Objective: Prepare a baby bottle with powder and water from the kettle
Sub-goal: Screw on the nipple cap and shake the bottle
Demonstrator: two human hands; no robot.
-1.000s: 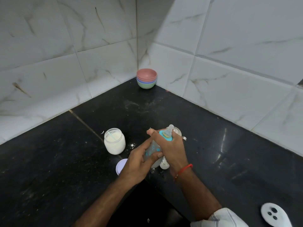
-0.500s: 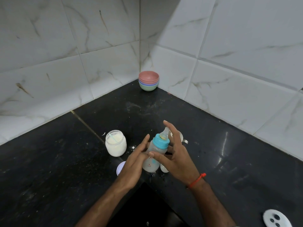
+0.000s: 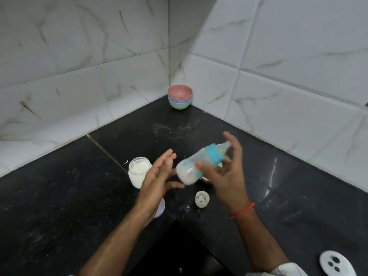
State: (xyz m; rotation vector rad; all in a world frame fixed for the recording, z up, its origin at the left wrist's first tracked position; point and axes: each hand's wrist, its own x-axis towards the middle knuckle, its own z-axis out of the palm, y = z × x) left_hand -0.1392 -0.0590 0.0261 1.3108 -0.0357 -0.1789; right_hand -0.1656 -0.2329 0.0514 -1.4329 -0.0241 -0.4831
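Baby bottle [image 3: 194, 166] with teal collar [image 3: 214, 154] and clear teat, tilted with the teat up and to the right, raised above the black counter [image 3: 59, 196] between the two hands; its outline is motion-blurred, and pale contents cling to the lower wall. Right hand [image 3: 227, 172]: fingers [image 3: 232, 140] spread and nearly straight beside the teat, thumb lying against the body of the bottle; whether the hand actually grips cannot be told from the blur. Left hand [image 3: 159, 174]: fingers together and extended, palm facing the bottle's base, just beside it; contact cannot be told. A red thread [image 3: 244, 210] circles the right wrist. On the counter, left of the hands, an open glass jar [image 3: 138, 172] of white powder with a pale scoop handle inside. Beneath the left wrist, part of a pale round lid [image 3: 161, 208]. Below the bottle, a small clear cap [image 3: 202, 199] among scattered powder specks. In the far tiled corner, a stack of bowls [image 3: 180, 97]: pink uppermost, blue, then green. At lower right, a white round object [image 3: 333, 263] with dark holes.
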